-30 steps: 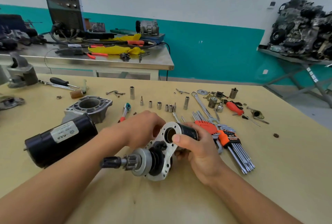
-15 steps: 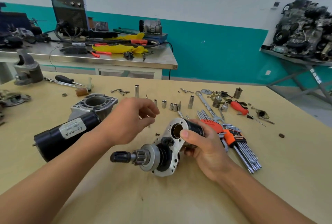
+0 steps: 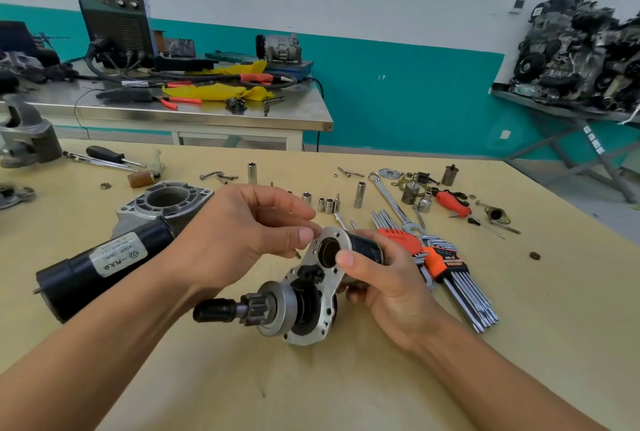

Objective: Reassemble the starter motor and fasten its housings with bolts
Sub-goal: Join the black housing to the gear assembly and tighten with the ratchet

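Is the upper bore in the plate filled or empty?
Empty: the bore shows only its hollow inner wall; nothing sits in it.

A second ago the left hand (image 3: pixel 239 233) lay against the back of the starter assembly (image 3: pixel 277 309). It then lifted clear, and now it hovers at the upper edge of the mounting plate (image 3: pixel 327 307), thumb tip just beside the rim and fingers curled.

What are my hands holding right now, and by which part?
The right hand grips the starter assembly by its black cylinder, thumb on the metal plate. Whether the left hand pinches anything cannot be told.
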A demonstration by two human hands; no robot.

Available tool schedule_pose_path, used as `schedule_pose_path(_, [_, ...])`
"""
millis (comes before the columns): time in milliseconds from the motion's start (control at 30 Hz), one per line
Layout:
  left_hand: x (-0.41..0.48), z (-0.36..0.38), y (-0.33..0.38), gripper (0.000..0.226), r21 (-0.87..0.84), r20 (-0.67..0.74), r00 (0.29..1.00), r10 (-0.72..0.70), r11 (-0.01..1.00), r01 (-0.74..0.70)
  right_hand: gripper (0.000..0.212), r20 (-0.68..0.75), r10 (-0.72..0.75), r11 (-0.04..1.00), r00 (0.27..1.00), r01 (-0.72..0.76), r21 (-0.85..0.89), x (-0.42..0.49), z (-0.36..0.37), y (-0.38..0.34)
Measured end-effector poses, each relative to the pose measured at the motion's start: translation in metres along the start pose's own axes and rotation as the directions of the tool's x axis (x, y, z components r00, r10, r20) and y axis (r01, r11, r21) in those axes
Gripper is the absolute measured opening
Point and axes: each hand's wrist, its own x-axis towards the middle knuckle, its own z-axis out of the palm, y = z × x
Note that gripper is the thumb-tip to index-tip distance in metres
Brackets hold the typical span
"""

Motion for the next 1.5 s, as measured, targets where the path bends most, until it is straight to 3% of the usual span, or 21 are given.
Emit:
schedule_pose_path(167, [0.003,0.003,-0.005,0.021,-0.192,-0.034,0.999,-0.019,0.981,0.012,0.088,-0.006,-0.003,0.995,1.000,0.003,0.098,-0.002,0.002,0.001])
schedule_pose_path(267, [0.002,0.006,-0.009,0.022,-0.166,-0.054,0.998,0.038,0.985,-0.046,0.092,0.028,0.027,0.982,0.999,-0.032,0.188,-0.002,0.001,-0.001])
schedule_pose_path(367, [0.003,0.004,-0.010,0.020,-0.141,-0.017,0.999,0.040,0.989,-0.042,0.082,0.109,0.051,0.968,0.993,-0.076,0.239,-0.003,0.001,-0.002])
schedule_pose_path(600, [0.004,0.003,-0.011,0.022,-0.302,0.141,0.990,-0.017,0.951,0.060,0.057,0.184,0.069,0.954,0.980,-0.119,0.275,-0.001,-0.001,-0.004])
schedule_pose_path(767, [0.005,-0.002,-0.014,0.025,-0.353,0.168,0.986,-0.005,0.933,0.065,0.060,0.219,0.087,0.952,0.972,-0.146,0.271,0.002,-0.008,-0.010])
schedule_pose_path(900, [0.005,-0.005,-0.016,0.031,-0.378,0.257,0.966,0.033,0.923,0.069,0.061,0.185,0.023,0.981,0.983,-0.058,0.187,0.003,-0.017,-0.017])
schedule_pose_path(967, [0.005,-0.006,-0.017,0.039,-0.385,0.294,0.955,0.044,0.920,0.076,0.067,0.183,-0.022,0.995,0.983,0.004,0.097,0.003,-0.019,-0.020])
schedule_pose_path(1033, [0.006,-0.006,-0.019,0.032,-0.378,0.295,0.954,0.050,0.923,0.068,0.062,0.187,-0.086,0.994,0.979,0.096,-0.045,0.001,-0.020,-0.023])
schedule_pose_path(1133, [0.006,-0.006,-0.023,0.022,-0.386,0.281,0.959,0.036,0.919,0.079,0.052,0.189,-0.193,0.911,0.963,0.247,-0.331,-0.003,-0.020,-0.034])
schedule_pose_path(1200, [0.007,-0.004,-0.025,0.022,-0.421,0.293,0.956,0.014,0.900,0.116,0.052,0.161,-0.249,0.865,0.955,0.294,-0.407,-0.004,-0.017,-0.038])
schedule_pose_path(1333, [0.010,0.005,-0.030,0.022,-0.512,0.140,0.984,-0.113,0.842,0.170,0.048,0.069,-0.333,0.810,0.941,0.322,-0.491,-0.004,-0.009,-0.034])
schedule_pose_path(1500, [0.012,0.017,-0.036,0.027,-0.584,-0.038,0.959,-0.281,0.785,0.207,0.041,-0.125,-0.298,0.859,0.946,0.208,-0.468,-0.002,-0.002,-0.021])
